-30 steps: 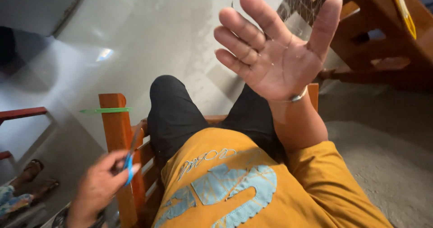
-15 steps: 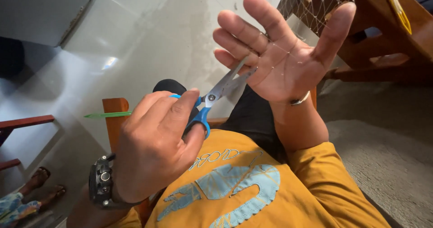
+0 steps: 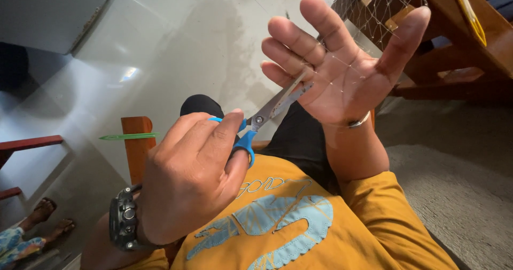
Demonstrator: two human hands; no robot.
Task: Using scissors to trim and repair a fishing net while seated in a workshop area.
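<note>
Scissors (image 3: 267,115) with blue handles and slim metal blades sit in the person's left hand (image 3: 192,179), whose fingers are closed through and around the handle loops. The blade tips point up and to the right, reaching the base of the fingers of the right hand (image 3: 342,67), which is held up flat and open, palm toward the camera, fingers spread. Thin netting (image 3: 374,13) of fine pale thread is draped across that palm and trails away toward the wooden frame (image 3: 465,45) at upper right; the blades meet the thread at the palm. A black watch (image 3: 124,219) circles the left wrist, a metal bangle (image 3: 359,122) the right. Below, the person wears an orange shirt (image 3: 299,222); a green netting needle (image 3: 128,136) rests on an orange wooden post (image 3: 136,147) beside the knee.
</note>
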